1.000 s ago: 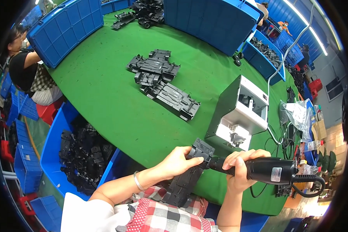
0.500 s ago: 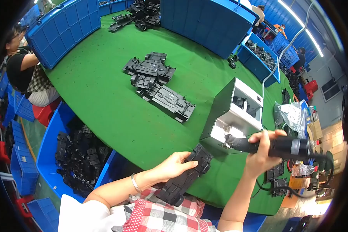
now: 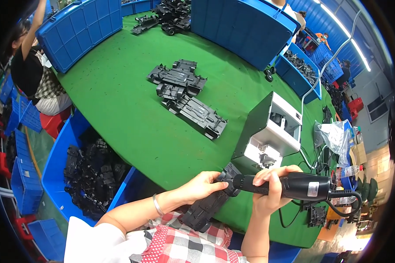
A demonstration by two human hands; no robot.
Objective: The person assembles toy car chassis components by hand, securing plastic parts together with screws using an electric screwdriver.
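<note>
Your left fingers (image 3: 217, 186) grip a black frame (image 3: 207, 205) at the counter's (image 3: 127, 127) near edge; your right fingers (image 3: 274, 186) clasp a power screwdriver (image 3: 300, 187). The near-left blue bin (image 3: 56, 168) holds black parts (image 3: 90, 175), the far-right tub (image 3: 292, 82) small parts (image 3: 301, 65).

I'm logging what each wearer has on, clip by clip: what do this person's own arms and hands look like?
The left grip and right grip are ungloved hands. A silver bangle circles the left wrist; none shows on the right. Both forearms are bare. A white sleeve covers the left upper arm; no sleeve shows on the right.
</note>
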